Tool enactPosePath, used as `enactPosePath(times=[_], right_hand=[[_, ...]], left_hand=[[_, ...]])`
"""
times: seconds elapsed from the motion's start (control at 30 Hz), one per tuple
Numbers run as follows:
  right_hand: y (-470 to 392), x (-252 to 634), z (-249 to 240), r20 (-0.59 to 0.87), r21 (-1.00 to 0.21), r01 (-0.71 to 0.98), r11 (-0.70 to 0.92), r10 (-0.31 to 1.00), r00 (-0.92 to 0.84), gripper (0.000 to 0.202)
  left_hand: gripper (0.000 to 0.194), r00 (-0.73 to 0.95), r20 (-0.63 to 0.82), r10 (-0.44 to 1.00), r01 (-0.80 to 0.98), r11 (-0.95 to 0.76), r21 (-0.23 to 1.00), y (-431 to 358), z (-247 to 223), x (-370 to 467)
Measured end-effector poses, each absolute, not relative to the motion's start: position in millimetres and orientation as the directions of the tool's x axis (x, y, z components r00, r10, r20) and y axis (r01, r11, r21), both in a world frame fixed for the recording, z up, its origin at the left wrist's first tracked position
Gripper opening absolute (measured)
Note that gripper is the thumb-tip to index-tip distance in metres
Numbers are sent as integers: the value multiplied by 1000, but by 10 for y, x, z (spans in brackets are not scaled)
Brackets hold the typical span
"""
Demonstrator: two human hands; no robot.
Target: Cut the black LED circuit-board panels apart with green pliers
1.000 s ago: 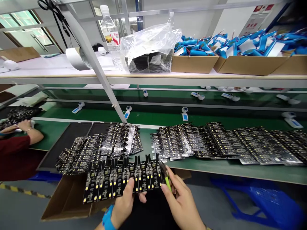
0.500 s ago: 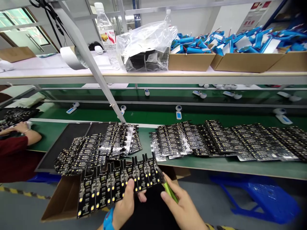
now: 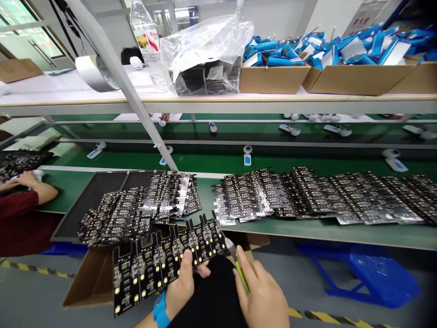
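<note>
A black circuit board panel [image 3: 167, 259] with pale yellow LEDs is tilted above my lap. My left hand [image 3: 182, 280], with a blue band at the wrist, pinches its lower edge, thumb on the face and fingers beneath. My right hand [image 3: 261, 287] is closed around green-handled cutting pliers [image 3: 241, 273]. The pliers' metal jaws lie at the panel's right end; whether they touch it I cannot tell. Behind the panel, more panels [image 3: 126, 214] are heaped on a black tray [image 3: 88, 196]. Further right, a long row of overlapping panels [image 3: 321, 196] lies along the green bench.
Below the bench edge stands an open cardboard box [image 3: 88, 278]. A blue plastic stool [image 3: 368, 273] is at the right. A slanted metal post [image 3: 126, 86] rises from the bench. Small white devices [image 3: 247, 156] lie on the green belt. A co-worker's arm [image 3: 37, 191] is at far left.
The pliers and my right hand have shifted slightly down, and the jaws now show more plainly beside the panel's end. My left hand keeps its hold. The whole view has tilted a little.
</note>
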State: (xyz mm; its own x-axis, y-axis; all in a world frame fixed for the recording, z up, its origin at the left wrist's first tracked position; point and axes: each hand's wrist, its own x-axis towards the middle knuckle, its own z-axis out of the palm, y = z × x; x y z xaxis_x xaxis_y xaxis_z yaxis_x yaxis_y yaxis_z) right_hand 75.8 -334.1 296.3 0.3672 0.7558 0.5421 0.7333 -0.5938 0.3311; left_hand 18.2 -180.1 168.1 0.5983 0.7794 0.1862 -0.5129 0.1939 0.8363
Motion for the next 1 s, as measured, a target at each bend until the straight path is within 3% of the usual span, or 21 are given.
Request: enactPosePath(times=[0.03,0.1,0.2,0.43,0.57,0.67,0.77,0.87,1.0], right_hand=[[-3347,804,2951,579,424,640,-641,735,352,53],[-3381,940,2960,529,495,545,-677,732,429,52],[-3518,1219,3025,373,455,516,-725,682,629,47],[-4016,1696,2997,301,373,429,-822,545,783,49],[-4097,1797,2962,274,345,434,-832,531,802,49],[-4095,1850,2973,272,339,431,-837,525,806,50],[-4118,1894,2970,276,320,423,-848,510,815,52],[-4182,1936,2938,268,273,421,-865,488,831,52],[-4314,1995,2889,258,214,428,-878,474,842,53]], left_hand=[[68,609,193,770,-543,227,809,-1757,1643,227],[54,570,193,798,-593,238,769,-1611,1538,326],[36,449,185,874,-637,168,752,-1280,1329,496],[50,269,81,960,-655,121,745,-319,890,992],[37,151,46,987,-577,51,815,459,1013,1100],[40,111,87,990,-487,-23,873,875,1287,1118],[43,175,208,962,-410,-121,904,799,1635,1317],[28,384,308,870,-352,-171,920,236,2007,1803],[30,609,227,760,-230,-105,967,-632,2428,2509]])
